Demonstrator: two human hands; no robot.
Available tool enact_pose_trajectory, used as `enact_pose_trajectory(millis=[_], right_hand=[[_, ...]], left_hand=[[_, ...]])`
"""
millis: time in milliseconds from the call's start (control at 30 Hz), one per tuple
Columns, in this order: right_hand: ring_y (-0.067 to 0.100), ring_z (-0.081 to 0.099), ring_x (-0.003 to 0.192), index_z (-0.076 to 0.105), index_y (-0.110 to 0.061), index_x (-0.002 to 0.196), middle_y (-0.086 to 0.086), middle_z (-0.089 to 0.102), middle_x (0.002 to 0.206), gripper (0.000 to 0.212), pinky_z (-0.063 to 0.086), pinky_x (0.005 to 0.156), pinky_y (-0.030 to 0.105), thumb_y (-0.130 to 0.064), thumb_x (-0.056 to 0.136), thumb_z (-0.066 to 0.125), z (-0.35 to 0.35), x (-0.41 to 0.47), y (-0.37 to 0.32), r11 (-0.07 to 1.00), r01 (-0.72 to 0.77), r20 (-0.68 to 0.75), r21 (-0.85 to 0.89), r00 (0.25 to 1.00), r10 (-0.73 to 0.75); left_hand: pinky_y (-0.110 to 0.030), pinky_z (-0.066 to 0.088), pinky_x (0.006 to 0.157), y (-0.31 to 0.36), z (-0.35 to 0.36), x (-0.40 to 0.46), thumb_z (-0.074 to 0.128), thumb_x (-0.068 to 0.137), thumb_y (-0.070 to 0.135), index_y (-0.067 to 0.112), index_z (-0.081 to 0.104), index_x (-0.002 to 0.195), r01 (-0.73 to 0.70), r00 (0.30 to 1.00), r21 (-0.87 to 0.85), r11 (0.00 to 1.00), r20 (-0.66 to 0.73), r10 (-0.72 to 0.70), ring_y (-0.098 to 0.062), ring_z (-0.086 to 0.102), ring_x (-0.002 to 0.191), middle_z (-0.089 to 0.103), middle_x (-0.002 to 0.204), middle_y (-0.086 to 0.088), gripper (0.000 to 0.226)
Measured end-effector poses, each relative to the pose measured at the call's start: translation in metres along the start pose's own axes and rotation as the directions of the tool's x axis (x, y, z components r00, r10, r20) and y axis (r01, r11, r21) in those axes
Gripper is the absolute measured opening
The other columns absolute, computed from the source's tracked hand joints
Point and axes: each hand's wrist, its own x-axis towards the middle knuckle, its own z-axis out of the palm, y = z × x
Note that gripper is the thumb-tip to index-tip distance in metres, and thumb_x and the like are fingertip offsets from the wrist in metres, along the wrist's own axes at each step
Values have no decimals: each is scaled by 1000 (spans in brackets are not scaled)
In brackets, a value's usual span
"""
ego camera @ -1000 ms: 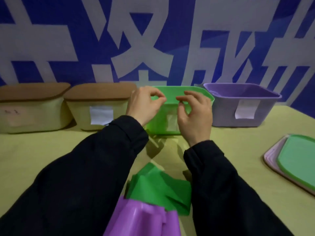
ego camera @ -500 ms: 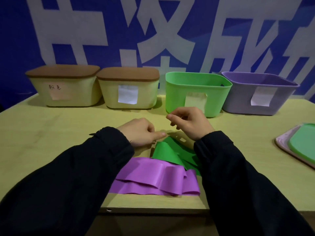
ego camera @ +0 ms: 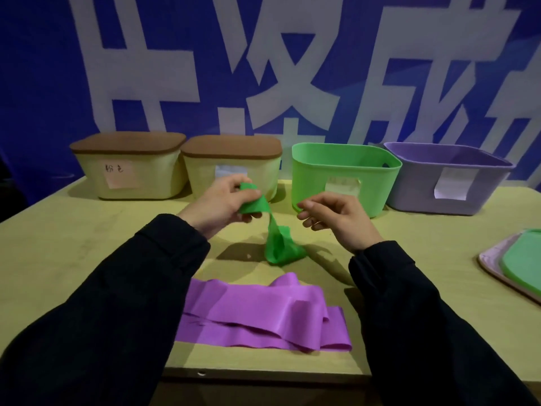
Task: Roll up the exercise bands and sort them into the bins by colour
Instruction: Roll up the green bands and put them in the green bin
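Green latex, limp and probably slippery: your left hand pinched one end of the green band, its tail drooping to the table at 5 o'clock. Your right hand hovered loosely curled, empty. Grip the free end.

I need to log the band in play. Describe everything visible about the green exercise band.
The green exercise band is a thin, glossy strip that looks like stretchy latex. Its upper end is gripped in the left hand, held above the table. From there it hangs down twisted and narrow to a crumpled bunch resting on the tabletop, just beyond the purple band. It is not rolled. The right hand does not touch it.
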Motion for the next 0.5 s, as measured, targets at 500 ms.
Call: enact_pose_trajectory(millis=[500], right_hand=[[15, 68, 95, 73, -20, 113, 6, 75, 105, 25, 55, 84, 31, -22, 88, 71, 48, 18, -6, 982, 149, -26, 117, 989, -147]], left_hand=[[-25, 57, 79, -29, 21, 2, 70, 90, 7, 9, 67, 104, -233, 967, 49, 971, -96, 236, -19, 73, 96, 76, 97, -6, 15]])
